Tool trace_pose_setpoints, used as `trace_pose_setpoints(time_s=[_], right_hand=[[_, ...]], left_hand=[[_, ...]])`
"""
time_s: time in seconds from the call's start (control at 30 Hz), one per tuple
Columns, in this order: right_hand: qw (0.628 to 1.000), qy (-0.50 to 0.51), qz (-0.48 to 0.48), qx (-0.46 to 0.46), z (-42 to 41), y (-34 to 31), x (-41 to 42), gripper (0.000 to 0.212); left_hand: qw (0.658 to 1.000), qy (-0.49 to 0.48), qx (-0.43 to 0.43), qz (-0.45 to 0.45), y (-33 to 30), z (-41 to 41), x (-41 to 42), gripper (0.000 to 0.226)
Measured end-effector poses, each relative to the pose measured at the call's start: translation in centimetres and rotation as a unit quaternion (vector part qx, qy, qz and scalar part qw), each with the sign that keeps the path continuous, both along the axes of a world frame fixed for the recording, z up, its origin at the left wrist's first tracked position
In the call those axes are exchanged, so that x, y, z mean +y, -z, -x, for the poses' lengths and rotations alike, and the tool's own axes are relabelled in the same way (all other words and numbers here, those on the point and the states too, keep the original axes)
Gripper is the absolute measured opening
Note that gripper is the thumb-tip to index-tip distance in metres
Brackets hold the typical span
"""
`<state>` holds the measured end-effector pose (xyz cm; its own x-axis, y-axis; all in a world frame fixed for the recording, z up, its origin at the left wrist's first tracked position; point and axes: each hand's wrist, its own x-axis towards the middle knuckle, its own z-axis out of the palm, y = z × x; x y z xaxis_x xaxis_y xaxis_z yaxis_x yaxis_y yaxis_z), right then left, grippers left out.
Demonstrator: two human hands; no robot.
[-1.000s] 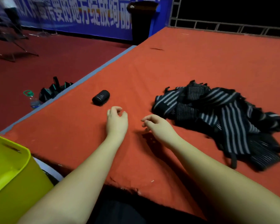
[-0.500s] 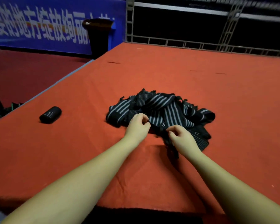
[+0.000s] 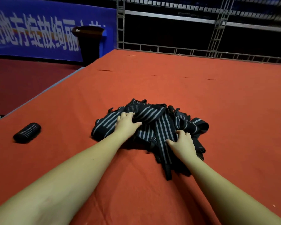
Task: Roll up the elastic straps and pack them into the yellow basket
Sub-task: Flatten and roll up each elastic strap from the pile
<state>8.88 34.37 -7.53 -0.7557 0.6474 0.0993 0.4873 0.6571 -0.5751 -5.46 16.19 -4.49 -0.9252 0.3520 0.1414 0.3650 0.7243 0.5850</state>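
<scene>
Red cloth [image 3: 201, 98], tangled black grey-striped straps [image 3: 154, 125]

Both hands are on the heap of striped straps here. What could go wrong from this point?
1. The straps lie crossed over one another, so a pull by the left hand or right hand may drag several along or tighten the tangle.
2. The finished roll lies loose on the red cloth near its left edge; a tug on the cloth might send it rolling off.
3. The yellow basket is out of view, so packing means reaching blind.
</scene>
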Motion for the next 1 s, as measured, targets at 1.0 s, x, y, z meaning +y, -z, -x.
trace_pose_setpoints(time_s=[1.0], right_hand=[[0.999,0.009,0.037,0.008,-3.1,-5.5,1.9,0.022]], left_hand=[[0.921,-0.028,-0.143,-0.363,-7.5,0.7,-3.5,0.013]])
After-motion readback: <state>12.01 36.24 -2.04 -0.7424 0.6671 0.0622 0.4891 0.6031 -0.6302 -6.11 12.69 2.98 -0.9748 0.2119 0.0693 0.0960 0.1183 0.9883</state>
